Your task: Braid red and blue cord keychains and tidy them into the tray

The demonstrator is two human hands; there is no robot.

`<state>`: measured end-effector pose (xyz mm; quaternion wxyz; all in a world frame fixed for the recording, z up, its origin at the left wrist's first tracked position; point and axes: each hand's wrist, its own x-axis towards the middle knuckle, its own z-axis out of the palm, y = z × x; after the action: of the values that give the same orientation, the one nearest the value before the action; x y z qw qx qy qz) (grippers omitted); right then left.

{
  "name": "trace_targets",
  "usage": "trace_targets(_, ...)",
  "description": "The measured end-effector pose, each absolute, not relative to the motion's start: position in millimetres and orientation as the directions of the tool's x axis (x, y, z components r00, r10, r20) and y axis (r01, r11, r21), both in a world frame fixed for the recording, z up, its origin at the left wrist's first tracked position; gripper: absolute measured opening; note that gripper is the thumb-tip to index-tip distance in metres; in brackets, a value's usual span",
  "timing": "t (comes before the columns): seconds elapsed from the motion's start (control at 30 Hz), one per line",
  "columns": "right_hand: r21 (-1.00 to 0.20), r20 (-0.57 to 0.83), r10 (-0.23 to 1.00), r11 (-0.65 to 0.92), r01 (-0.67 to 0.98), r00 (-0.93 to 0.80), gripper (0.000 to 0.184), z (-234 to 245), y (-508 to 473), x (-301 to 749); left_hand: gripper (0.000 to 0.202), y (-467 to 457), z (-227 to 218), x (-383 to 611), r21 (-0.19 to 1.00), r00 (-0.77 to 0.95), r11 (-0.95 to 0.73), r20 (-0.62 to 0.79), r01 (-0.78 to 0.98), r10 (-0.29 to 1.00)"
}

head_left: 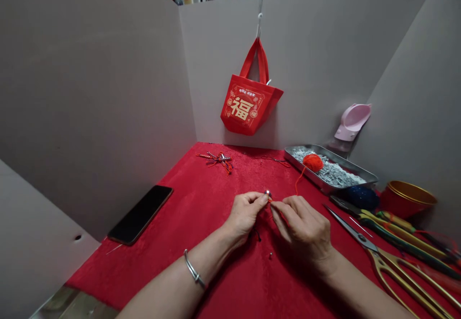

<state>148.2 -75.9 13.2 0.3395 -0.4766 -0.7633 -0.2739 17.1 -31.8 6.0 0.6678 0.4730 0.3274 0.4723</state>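
My left hand [246,213] pinches a small shiny dark piece [267,192], perhaps metal, between thumb and forefinger. Close beside it, my right hand [301,223] is closed on red yarn near that piece; the fingers hide most of the grip. A strand of yarn [297,182] runs from behind the right hand up to a red yarn ball [313,163]. The ball rests on a metal tray [326,190] full of small silvery pieces. A tiny round bead [271,256] lies on the red cloth below my hands, and a dark cord end shows under the left palm.
Gold-handled scissors [367,242], pliers [406,244], a dark blue yarn ball [362,197] and a red-gold cup [405,201] crowd the right. A phone [140,215] lies left. Knotted cord pieces [218,159] lie at the back. A red bag [248,103] hangs on the grey partition.
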Motion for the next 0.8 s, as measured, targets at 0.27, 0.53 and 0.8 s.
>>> trace_targets(0.27, 0.190, 0.755, 0.552, 0.334, 0.923, -0.355, 0.015, 11.8, -73.5, 147.8, 0.025, -31.4, 6.8, 16.8, 0.980, 0.282, -0.062, 0.115, -0.190, 0.953)
trace_targets(0.53, -0.532, 0.564, 0.825, 0.322, 0.783, 0.044, 0.021, 10.5, -72.2, 142.2, 0.022, -35.1, 5.4, 15.9, 0.955, 0.256, -0.291, 0.296, -0.060, 0.920)
trace_targets(0.8, -0.991, -0.132, 0.989, -0.134, -0.018, -0.070, 0.024, 29.9, -70.6, 147.3, 0.028, -35.0, 7.3, 16.3, 0.971, 0.317, -0.143, 0.199, -0.192, 0.927)
